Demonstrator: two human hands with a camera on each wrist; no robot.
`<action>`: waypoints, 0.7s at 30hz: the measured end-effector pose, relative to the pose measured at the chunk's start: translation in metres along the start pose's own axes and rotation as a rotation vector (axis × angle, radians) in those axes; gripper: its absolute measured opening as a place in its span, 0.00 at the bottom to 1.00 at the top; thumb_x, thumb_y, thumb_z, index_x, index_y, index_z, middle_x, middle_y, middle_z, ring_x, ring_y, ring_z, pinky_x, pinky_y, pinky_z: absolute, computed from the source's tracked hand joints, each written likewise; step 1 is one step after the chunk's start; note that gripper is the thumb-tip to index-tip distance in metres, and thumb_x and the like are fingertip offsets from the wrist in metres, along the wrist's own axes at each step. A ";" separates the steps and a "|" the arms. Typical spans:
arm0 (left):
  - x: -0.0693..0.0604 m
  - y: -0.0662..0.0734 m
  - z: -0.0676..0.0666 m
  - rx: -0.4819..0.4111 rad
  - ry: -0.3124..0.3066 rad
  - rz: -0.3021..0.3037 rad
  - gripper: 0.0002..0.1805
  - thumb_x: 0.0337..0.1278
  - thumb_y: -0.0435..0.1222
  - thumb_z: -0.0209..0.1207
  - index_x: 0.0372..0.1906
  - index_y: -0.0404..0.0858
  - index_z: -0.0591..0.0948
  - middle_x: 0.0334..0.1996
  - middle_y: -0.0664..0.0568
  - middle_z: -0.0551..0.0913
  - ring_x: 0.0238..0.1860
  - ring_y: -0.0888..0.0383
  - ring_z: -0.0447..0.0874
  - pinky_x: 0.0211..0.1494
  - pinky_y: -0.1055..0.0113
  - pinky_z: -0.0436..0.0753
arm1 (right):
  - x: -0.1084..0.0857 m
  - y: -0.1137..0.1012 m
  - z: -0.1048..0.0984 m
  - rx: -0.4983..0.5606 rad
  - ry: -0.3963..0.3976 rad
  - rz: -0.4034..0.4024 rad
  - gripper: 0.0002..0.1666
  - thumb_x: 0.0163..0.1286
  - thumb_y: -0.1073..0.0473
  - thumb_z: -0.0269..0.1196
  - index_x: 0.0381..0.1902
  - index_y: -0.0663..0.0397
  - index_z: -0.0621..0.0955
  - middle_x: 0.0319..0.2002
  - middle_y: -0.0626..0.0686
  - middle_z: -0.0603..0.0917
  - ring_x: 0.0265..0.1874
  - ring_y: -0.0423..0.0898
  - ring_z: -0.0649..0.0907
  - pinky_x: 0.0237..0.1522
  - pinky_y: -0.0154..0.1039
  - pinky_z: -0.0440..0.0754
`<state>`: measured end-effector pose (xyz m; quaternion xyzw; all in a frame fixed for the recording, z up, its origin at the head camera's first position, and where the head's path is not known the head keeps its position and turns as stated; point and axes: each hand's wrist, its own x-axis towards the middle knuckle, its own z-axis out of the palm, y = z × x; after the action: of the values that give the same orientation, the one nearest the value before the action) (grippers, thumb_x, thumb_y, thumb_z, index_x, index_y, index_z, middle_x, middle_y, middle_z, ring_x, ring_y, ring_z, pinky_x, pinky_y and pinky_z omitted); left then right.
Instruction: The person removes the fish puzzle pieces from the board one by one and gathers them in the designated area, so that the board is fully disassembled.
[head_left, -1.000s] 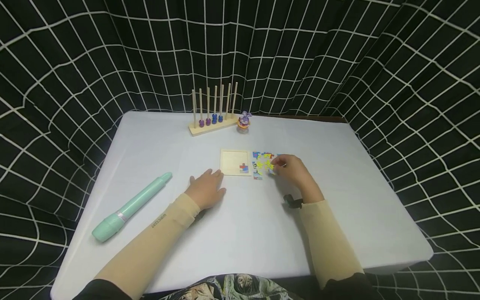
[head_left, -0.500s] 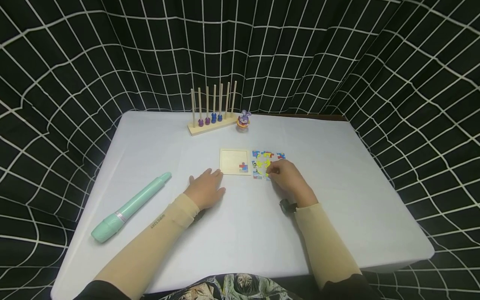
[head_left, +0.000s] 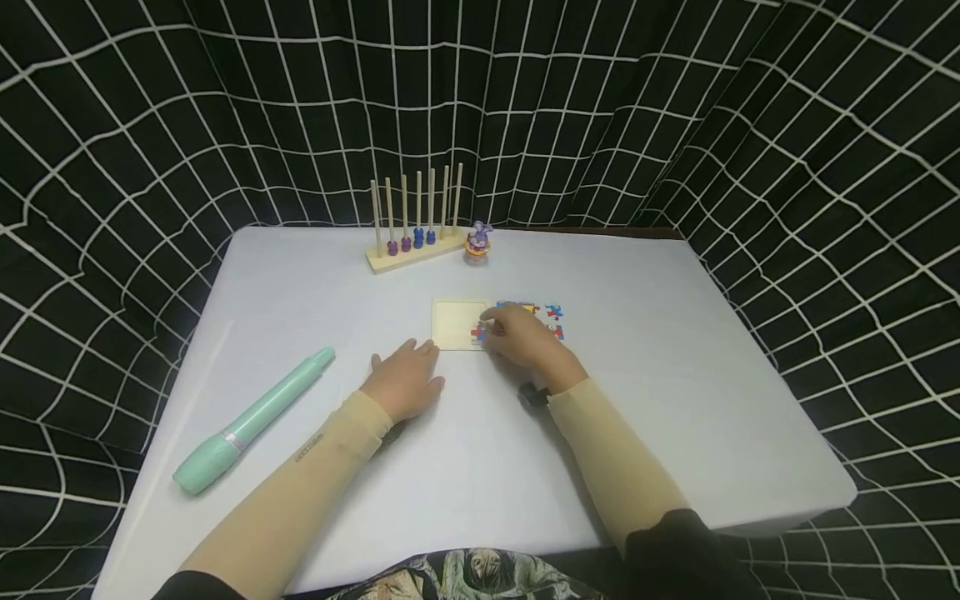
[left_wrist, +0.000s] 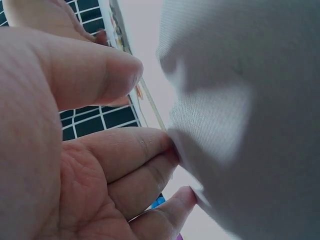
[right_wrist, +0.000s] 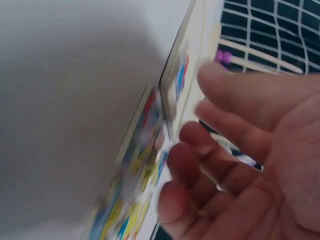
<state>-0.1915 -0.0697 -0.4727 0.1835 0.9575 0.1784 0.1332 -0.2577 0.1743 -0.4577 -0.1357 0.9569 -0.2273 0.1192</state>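
Observation:
My right hand point(head_left: 520, 335) is over the right side of a square wooden puzzle tray point(head_left: 453, 346), its fingers bent. In the right wrist view the thumb and index fingertips lie close together, and I cannot tell whether a puzzle piece is between them. A red and blue puzzle piece point(head_left: 477, 332) lies in the tray's lower right corner. Several loose puzzle pieces point(head_left: 554, 311) lie right of the tray, partly hidden by the hand. My left hand point(head_left: 403, 381) rests on the table with fingers extended, its fingertips at the tray's lower left corner.
Behind the tray stands a wooden peg counter point(head_left: 412, 257) with purple and blue beads, a small purple toy figure point(head_left: 477, 242) beside it. A mint-green microphone-shaped object point(head_left: 251, 422) lies at left on the white table point(head_left: 675, 358). A black grid-patterned curtain point(head_left: 315, 100) surrounds the table.
The right hand moved left from the loose pieces to above the tray's right side, uncovering pieces at the right. The left hand stayed in place. The view shifted slightly.

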 end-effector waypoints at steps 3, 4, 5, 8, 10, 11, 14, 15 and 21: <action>-0.002 -0.003 0.000 -0.006 -0.013 -0.024 0.36 0.83 0.49 0.54 0.83 0.33 0.67 0.85 0.41 0.65 0.86 0.35 0.58 0.74 0.14 0.59 | 0.015 -0.012 0.005 -0.049 -0.067 0.009 0.25 0.77 0.57 0.70 0.69 0.55 0.84 0.58 0.57 0.84 0.56 0.52 0.83 0.66 0.50 0.83; -0.002 -0.004 0.002 -0.012 -0.019 -0.028 0.36 0.83 0.48 0.54 0.83 0.33 0.67 0.85 0.41 0.65 0.87 0.35 0.57 0.75 0.15 0.58 | 0.017 -0.015 0.006 -0.064 -0.078 0.017 0.24 0.77 0.57 0.71 0.67 0.55 0.84 0.57 0.56 0.84 0.55 0.52 0.84 0.65 0.49 0.84; 0.000 -0.007 0.005 -0.016 -0.013 -0.028 0.36 0.83 0.49 0.54 0.83 0.33 0.67 0.85 0.41 0.65 0.87 0.35 0.58 0.75 0.15 0.58 | 0.019 -0.017 0.007 -0.072 -0.084 0.027 0.23 0.77 0.57 0.71 0.66 0.55 0.85 0.57 0.55 0.84 0.55 0.51 0.84 0.64 0.48 0.85; 0.002 -0.009 0.011 -0.027 0.001 -0.025 0.36 0.81 0.49 0.56 0.83 0.33 0.68 0.85 0.41 0.66 0.86 0.35 0.59 0.74 0.14 0.59 | 0.023 -0.018 0.006 -0.091 -0.092 0.028 0.18 0.77 0.57 0.71 0.61 0.54 0.86 0.52 0.55 0.84 0.50 0.50 0.83 0.57 0.47 0.85; 0.002 -0.008 0.010 -0.030 0.002 -0.023 0.36 0.81 0.48 0.56 0.82 0.33 0.69 0.84 0.40 0.66 0.86 0.34 0.59 0.74 0.14 0.59 | 0.023 -0.017 0.005 -0.100 -0.098 -0.001 0.14 0.77 0.58 0.71 0.57 0.54 0.87 0.50 0.55 0.84 0.48 0.50 0.82 0.56 0.46 0.84; 0.001 -0.007 0.009 -0.030 0.006 -0.021 0.36 0.81 0.48 0.56 0.82 0.33 0.69 0.84 0.40 0.67 0.86 0.34 0.59 0.74 0.14 0.59 | 0.024 -0.016 0.005 -0.111 -0.101 -0.017 0.13 0.76 0.59 0.71 0.55 0.53 0.87 0.49 0.55 0.83 0.48 0.50 0.81 0.56 0.46 0.84; 0.002 -0.006 0.009 -0.028 0.012 -0.017 0.36 0.81 0.48 0.56 0.82 0.33 0.69 0.84 0.40 0.67 0.86 0.34 0.60 0.73 0.13 0.59 | 0.024 -0.015 0.003 -0.133 -0.114 -0.048 0.09 0.75 0.61 0.71 0.52 0.51 0.88 0.48 0.55 0.82 0.48 0.50 0.80 0.56 0.46 0.82; 0.002 -0.006 0.010 -0.030 0.016 -0.017 0.36 0.80 0.48 0.57 0.82 0.33 0.70 0.84 0.40 0.67 0.86 0.34 0.60 0.73 0.13 0.59 | 0.024 -0.014 0.003 -0.137 -0.119 -0.052 0.09 0.75 0.61 0.71 0.51 0.51 0.88 0.48 0.55 0.82 0.48 0.50 0.80 0.56 0.46 0.82; 0.001 -0.001 0.002 -0.017 -0.004 -0.016 0.36 0.81 0.48 0.56 0.82 0.33 0.69 0.84 0.40 0.67 0.86 0.35 0.60 0.74 0.14 0.59 | 0.021 -0.016 0.000 -0.126 -0.127 -0.035 0.09 0.75 0.62 0.71 0.50 0.50 0.86 0.48 0.55 0.80 0.47 0.51 0.80 0.56 0.46 0.82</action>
<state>-0.1922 -0.0693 -0.4752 0.1750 0.9571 0.1850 0.1383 -0.2740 0.1538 -0.4540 -0.1739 0.9573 -0.1597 0.1668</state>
